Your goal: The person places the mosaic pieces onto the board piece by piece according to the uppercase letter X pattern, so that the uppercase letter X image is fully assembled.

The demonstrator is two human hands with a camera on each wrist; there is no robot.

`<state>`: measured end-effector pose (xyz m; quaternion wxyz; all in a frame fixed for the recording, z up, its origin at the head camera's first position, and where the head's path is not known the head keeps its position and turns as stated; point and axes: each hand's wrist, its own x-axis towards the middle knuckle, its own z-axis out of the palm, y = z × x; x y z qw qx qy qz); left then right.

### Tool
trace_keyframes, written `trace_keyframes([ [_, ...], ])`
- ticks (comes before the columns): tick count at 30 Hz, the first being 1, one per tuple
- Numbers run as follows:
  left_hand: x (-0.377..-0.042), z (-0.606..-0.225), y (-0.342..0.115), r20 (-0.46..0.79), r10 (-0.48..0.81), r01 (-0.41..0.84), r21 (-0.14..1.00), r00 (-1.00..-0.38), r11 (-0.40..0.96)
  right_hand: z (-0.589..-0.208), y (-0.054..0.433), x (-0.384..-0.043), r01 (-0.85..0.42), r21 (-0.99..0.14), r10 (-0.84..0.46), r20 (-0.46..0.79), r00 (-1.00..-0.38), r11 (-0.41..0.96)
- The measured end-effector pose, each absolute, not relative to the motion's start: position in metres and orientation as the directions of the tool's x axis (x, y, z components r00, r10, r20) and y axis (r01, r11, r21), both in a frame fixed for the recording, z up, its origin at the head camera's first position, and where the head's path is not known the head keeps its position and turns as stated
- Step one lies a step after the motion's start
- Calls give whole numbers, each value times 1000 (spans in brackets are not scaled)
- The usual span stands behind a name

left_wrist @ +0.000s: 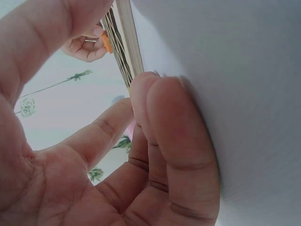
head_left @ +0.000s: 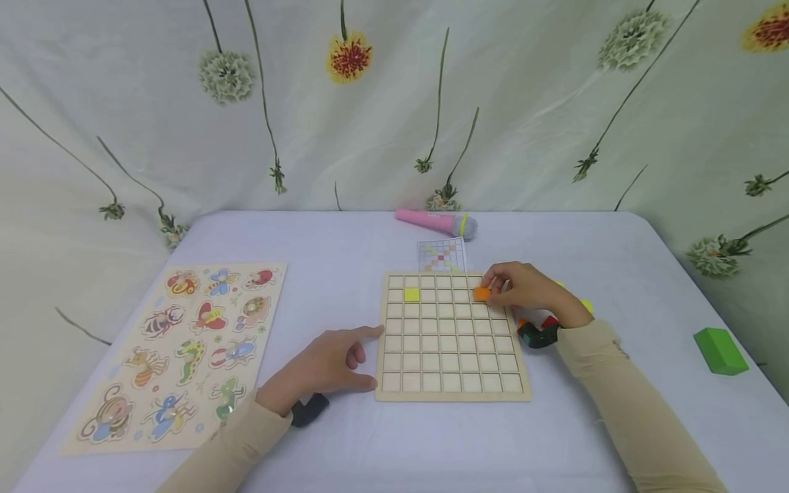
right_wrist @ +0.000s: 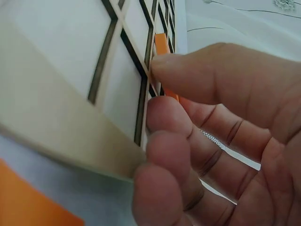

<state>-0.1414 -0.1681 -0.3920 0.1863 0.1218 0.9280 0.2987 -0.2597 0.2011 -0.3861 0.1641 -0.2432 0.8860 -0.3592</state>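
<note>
A wooden grid board [head_left: 453, 397] of square cells lies at the middle of the table. Near its upper right corner, my right hand [head_left: 524, 285] pinches an orange square tile [head_left: 481, 294] between thumb and fingers, at a cell in the second row. The right wrist view has the thumb against that tile [right_wrist: 161, 44], its lower part hidden by the fingers. My left hand [head_left: 329, 357] touches the board's left edge with extended index finger and thumb, its other fingers curled on the table side. A yellow tile [head_left: 411, 294] sits in a cell in the same row.
A small printed pattern card [head_left: 441, 255] lies behind the board, with a pink microphone [head_left: 431, 220] beyond it. At left is an insect puzzle board [head_left: 271, 322]. Loose tiles, including a yellow one [head_left: 586, 305], lie around the right wrist. A green block [head_left: 721, 351] stands far right.
</note>
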Motion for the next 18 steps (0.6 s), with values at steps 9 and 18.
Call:
trace_keyframes([
  [9,-141,-390,-169,-268,348,125,603,-898,788,-390,196,-263,-288,-729,-551,-144,-822,621],
  [18,-140,-390,-168,-263,352,130,606,-898,785,-390,195,-264,-273,-731,-543,-156,-825,625],
])
